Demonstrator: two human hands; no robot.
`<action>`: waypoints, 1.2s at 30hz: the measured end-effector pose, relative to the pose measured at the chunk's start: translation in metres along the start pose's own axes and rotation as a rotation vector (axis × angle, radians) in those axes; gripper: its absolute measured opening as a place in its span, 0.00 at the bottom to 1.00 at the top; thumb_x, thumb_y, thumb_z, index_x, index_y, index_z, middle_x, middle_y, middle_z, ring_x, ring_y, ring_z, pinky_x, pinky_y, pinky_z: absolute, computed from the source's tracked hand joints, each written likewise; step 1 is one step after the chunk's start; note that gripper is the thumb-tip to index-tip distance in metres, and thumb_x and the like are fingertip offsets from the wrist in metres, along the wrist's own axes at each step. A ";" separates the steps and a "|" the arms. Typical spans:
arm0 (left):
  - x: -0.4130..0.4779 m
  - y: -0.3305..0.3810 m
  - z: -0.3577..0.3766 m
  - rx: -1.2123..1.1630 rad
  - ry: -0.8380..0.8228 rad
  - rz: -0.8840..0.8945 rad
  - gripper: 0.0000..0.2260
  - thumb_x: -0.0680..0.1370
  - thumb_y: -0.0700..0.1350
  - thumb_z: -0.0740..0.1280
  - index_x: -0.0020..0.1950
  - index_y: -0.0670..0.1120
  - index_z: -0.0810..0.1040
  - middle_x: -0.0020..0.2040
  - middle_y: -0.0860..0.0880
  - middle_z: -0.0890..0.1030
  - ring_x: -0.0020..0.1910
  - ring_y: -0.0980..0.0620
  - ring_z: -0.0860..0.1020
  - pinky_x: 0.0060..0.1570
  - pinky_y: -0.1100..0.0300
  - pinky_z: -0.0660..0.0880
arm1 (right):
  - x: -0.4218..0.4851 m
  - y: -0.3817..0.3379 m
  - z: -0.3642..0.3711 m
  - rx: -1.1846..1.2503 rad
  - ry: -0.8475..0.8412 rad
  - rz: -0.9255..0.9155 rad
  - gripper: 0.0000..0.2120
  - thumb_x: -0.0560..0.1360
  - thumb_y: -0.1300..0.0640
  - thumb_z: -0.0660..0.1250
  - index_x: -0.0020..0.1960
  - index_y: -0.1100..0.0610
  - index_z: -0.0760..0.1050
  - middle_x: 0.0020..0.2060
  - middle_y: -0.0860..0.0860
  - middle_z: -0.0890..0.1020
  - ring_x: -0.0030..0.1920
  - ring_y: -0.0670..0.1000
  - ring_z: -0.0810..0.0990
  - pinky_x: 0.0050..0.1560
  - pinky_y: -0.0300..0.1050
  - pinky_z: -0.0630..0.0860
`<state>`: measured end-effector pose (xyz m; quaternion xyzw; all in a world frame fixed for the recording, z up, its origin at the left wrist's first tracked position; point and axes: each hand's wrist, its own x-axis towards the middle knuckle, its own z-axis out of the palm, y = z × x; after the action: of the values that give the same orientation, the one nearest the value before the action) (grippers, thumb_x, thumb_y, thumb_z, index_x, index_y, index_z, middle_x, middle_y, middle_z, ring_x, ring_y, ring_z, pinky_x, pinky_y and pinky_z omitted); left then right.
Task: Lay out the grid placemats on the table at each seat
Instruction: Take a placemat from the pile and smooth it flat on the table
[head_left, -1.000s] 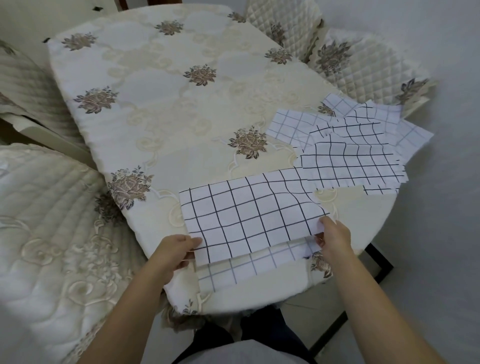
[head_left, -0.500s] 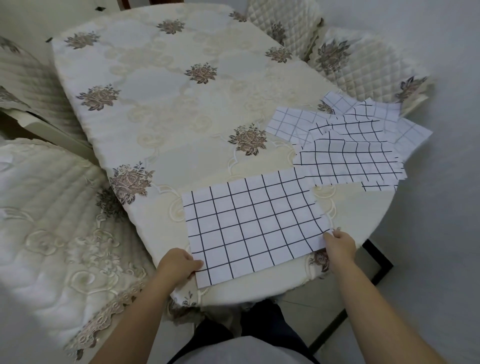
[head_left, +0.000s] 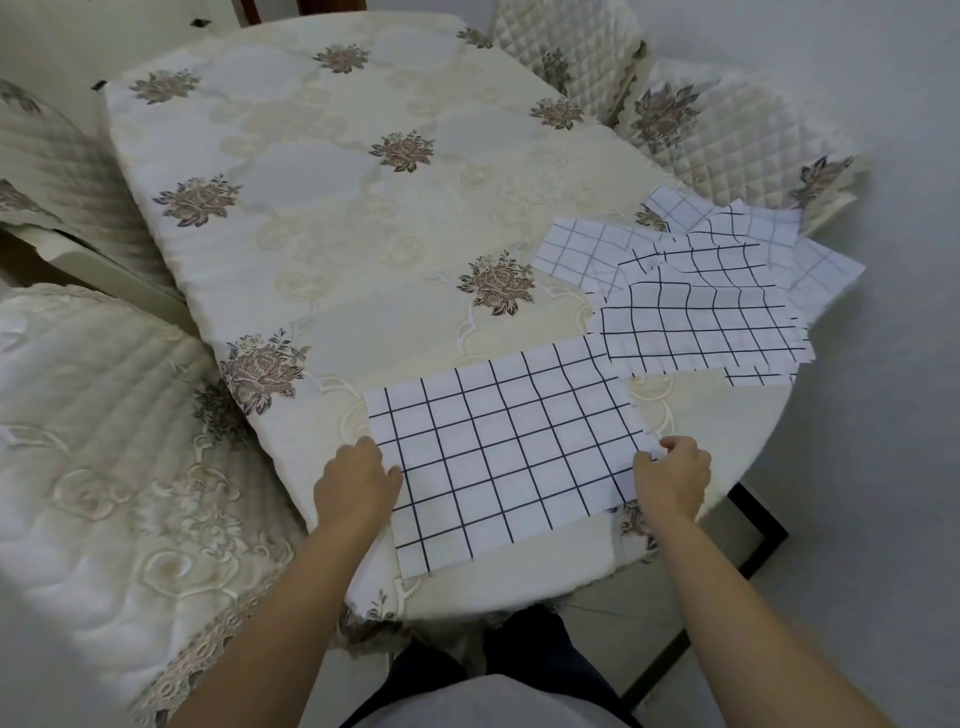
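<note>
At the near edge of the table, the person's left hand (head_left: 358, 483) holds the left short edge of a grid placemat (head_left: 504, 457), thumb laid on top and the other fingers tucked out of sight beneath the hand; the right hand (head_left: 670, 478) pinches the opposite short edge near its far corner, fingers curled over the sheet. Both forearms reach in bare from below.

Between the hands the placemat lies flat on the tablecloth (head_left: 332, 208), white with black lines ruled into squares; its long axis runs from left to right across the person, skewed a little so the right end sits farther up the table than the left; its near left corner reaches the rounded drop of the cloth. Its far right corner touches a loose pile of placemats (head_left: 696, 322), fanned at differing angles by the table's right rim, some overhanging it; I cannot tell which sheet lies over which at that corner.

Beyond, the cream cloth carries brown embroidered flower sprays; a quilted chair (head_left: 104, 467) stands just beside the table on the left, and two quilted chair backs (head_left: 727, 135) stand at the far right.
</note>
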<state>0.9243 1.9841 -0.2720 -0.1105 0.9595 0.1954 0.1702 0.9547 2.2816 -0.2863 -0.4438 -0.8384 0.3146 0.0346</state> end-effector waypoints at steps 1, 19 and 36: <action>0.006 0.006 -0.001 -0.005 0.030 0.024 0.13 0.77 0.47 0.63 0.57 0.40 0.73 0.55 0.41 0.75 0.53 0.42 0.74 0.48 0.53 0.72 | 0.001 -0.004 0.002 -0.026 -0.005 -0.045 0.17 0.73 0.63 0.64 0.61 0.63 0.69 0.62 0.62 0.69 0.60 0.61 0.69 0.55 0.55 0.70; 0.091 0.098 0.034 0.153 0.066 0.324 0.17 0.72 0.32 0.59 0.60 0.37 0.73 0.57 0.40 0.74 0.54 0.41 0.71 0.45 0.57 0.61 | 0.045 -0.099 0.073 -0.411 -0.528 -0.863 0.17 0.74 0.61 0.61 0.63 0.60 0.70 0.60 0.57 0.70 0.62 0.56 0.67 0.54 0.46 0.69; 0.105 0.127 0.021 0.292 -0.154 -0.001 0.14 0.72 0.42 0.65 0.57 0.43 0.71 0.56 0.43 0.72 0.56 0.43 0.70 0.52 0.56 0.66 | 0.087 -0.144 0.077 -0.856 -0.733 -1.060 0.19 0.72 0.57 0.65 0.61 0.59 0.68 0.59 0.57 0.71 0.60 0.58 0.69 0.59 0.49 0.66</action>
<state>0.7982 2.0916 -0.2867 -0.0697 0.9618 0.0619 0.2574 0.7723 2.2512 -0.2865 0.1746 -0.9452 0.0312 -0.2740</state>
